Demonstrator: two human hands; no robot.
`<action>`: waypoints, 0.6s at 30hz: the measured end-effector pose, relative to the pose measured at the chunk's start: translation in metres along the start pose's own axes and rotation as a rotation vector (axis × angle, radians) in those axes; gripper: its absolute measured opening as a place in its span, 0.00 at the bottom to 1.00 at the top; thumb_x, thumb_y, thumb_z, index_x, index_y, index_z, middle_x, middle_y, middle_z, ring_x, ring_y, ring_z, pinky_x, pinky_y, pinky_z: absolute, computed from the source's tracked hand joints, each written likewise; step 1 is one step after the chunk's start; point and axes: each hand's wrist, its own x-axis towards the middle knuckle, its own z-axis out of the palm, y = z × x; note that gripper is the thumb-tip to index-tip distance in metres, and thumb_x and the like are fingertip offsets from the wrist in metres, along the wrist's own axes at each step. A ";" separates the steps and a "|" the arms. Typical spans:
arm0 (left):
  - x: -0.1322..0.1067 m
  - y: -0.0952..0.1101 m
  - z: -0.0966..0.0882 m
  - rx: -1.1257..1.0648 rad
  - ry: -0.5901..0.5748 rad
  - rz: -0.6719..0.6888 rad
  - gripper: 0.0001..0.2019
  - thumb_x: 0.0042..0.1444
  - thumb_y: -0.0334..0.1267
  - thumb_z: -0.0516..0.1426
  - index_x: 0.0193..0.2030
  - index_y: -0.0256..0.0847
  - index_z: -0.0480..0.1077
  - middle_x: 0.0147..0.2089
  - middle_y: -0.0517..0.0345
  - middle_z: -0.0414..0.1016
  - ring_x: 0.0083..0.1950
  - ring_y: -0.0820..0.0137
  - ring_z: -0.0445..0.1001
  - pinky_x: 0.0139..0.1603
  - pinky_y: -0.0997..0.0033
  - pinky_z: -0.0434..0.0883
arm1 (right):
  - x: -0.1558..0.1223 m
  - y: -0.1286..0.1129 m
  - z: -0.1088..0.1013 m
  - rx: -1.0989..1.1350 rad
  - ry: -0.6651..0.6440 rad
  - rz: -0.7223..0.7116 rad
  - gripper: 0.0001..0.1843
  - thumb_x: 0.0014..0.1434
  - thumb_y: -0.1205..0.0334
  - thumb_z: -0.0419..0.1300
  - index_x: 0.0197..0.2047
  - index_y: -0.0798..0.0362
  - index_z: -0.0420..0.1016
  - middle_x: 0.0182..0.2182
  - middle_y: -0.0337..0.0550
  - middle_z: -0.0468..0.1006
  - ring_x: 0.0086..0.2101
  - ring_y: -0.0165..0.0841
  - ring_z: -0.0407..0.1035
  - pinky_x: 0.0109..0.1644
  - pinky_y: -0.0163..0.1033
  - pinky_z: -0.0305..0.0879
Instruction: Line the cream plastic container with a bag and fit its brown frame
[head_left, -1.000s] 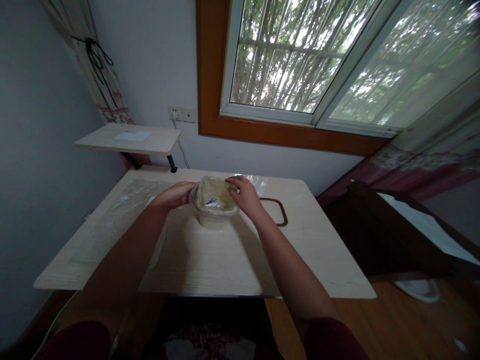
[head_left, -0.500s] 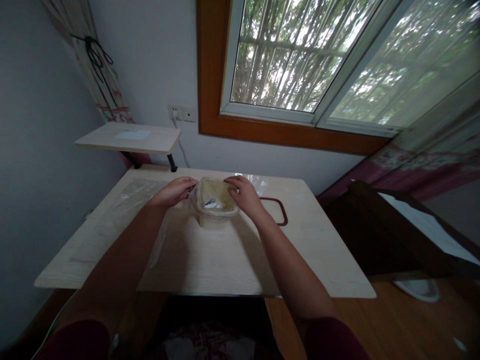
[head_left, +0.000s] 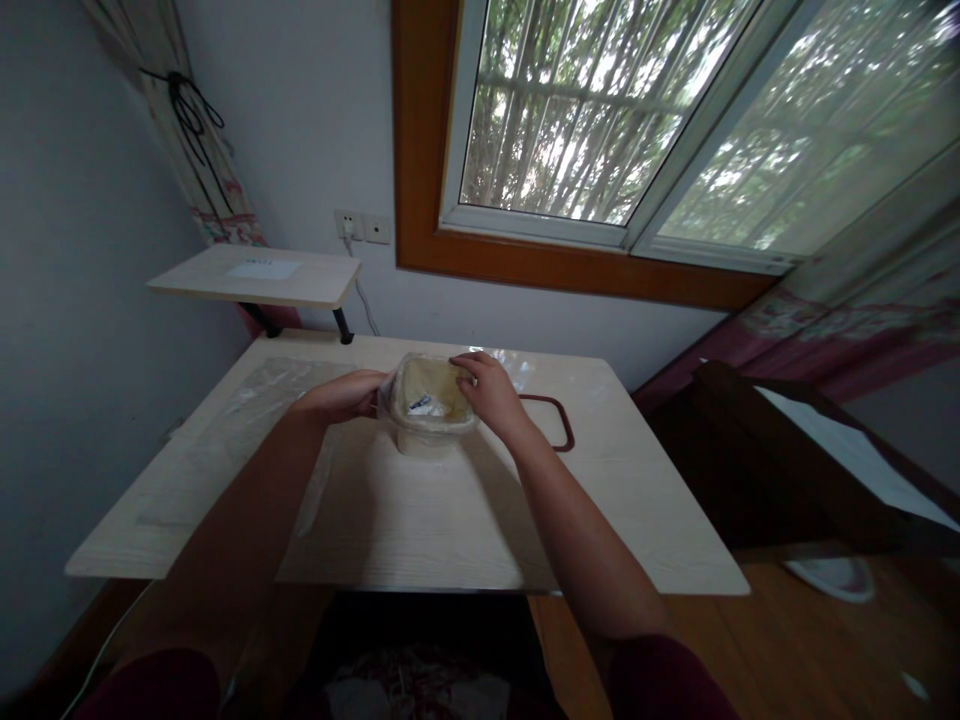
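Observation:
A small pale bin (head_left: pixel 424 446) stands on the table, with a clear plastic bag (head_left: pixel 405 422) lining it and folded over its rim. A small blue-and-white printed patch shows inside. My left hand (head_left: pixel 346 396) is closed on the bag's edge at the bin's left side, its fingertips partly hidden. At the right rim, my right hand (head_left: pixel 489 390) has its fingers over the edge, pinching the bag there. To the right of that hand lies a brown rounded-square ring (head_left: pixel 564 420), flat on the table.
A crumpled sheet of clear plastic (head_left: pixel 247 420) covers part of the table's left side. At the back left a raised shelf (head_left: pixel 315 285) on black legs carries a white paper (head_left: pixel 264 269). The table (head_left: pixel 622 500) ends at its front edge near my body.
My left hand has shifted slightly down and turned along the bin's left side, pulling the bag closer around the rim. My right hand and the bin stay nearly in place.

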 end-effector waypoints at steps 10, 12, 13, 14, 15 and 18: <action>0.002 -0.007 -0.008 -0.175 -0.111 -0.120 0.12 0.46 0.43 0.66 0.34 0.37 0.77 0.36 0.50 0.78 0.34 0.68 0.75 0.35 0.70 0.72 | 0.002 -0.004 0.002 0.004 -0.017 -0.011 0.24 0.56 0.74 0.58 0.53 0.50 0.81 0.50 0.48 0.78 0.51 0.40 0.72 0.62 0.48 0.65; 0.006 -0.011 -0.010 -0.174 -0.037 -0.087 0.11 0.48 0.43 0.65 0.33 0.37 0.75 0.35 0.52 0.76 0.34 0.69 0.73 0.35 0.71 0.71 | 0.003 -0.005 0.001 0.001 -0.025 -0.020 0.25 0.56 0.76 0.57 0.53 0.49 0.81 0.51 0.48 0.79 0.51 0.40 0.72 0.62 0.48 0.65; 0.008 -0.012 -0.011 -0.167 0.009 -0.066 0.11 0.48 0.43 0.64 0.32 0.37 0.74 0.33 0.53 0.75 0.33 0.70 0.72 0.34 0.71 0.70 | 0.003 -0.006 0.001 -0.004 -0.028 -0.025 0.26 0.55 0.76 0.57 0.54 0.49 0.81 0.51 0.48 0.78 0.51 0.40 0.72 0.62 0.48 0.65; 0.011 -0.013 -0.013 -0.161 0.055 -0.044 0.10 0.49 0.42 0.64 0.31 0.38 0.73 0.32 0.54 0.74 0.32 0.71 0.71 0.33 0.72 0.68 | 0.003 -0.006 0.000 -0.011 -0.032 -0.030 0.27 0.54 0.77 0.56 0.54 0.50 0.81 0.51 0.48 0.78 0.51 0.40 0.71 0.62 0.48 0.65; 0.013 -0.013 -0.014 -0.153 0.097 -0.022 0.09 0.49 0.41 0.63 0.30 0.38 0.71 0.30 0.56 0.72 0.31 0.72 0.70 0.32 0.72 0.66 | 0.003 -0.007 0.000 -0.020 -0.039 -0.037 0.27 0.54 0.77 0.56 0.54 0.51 0.81 0.51 0.49 0.78 0.52 0.40 0.71 0.62 0.48 0.65; 0.020 -0.010 -0.016 -0.098 0.187 0.057 0.08 0.51 0.41 0.61 0.28 0.40 0.69 0.27 0.59 0.68 0.28 0.73 0.66 0.30 0.72 0.62 | 0.005 -0.009 -0.002 -0.067 -0.073 -0.061 0.29 0.53 0.78 0.55 0.55 0.52 0.80 0.52 0.50 0.78 0.52 0.41 0.71 0.62 0.49 0.64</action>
